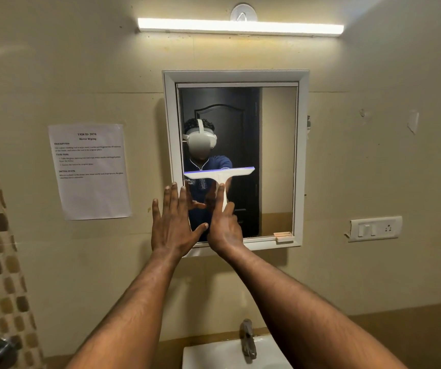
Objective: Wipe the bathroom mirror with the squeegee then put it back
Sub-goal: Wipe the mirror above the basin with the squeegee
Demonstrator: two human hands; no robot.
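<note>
Squeegee is held by its handle in the right hand, blade above the grip, flat on the mirror. Just left of the grip, the left hand is spread open with all 5 fingers against the mirror's edge.

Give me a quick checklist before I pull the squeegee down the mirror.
1. Right hand grips the squeegee handle: ok.
2. Blade level, lying across the mirror: ok.
3. Blade pressed flat against the glass: cannot tell.
4. Left hand clear of the stroke: not ok, its fingers overlap the mirror's lower left edge.
5. Path below the blade free: not ok, the left thumb lies across it.
6. Glass above the blade free of streaks: cannot tell.
</note>
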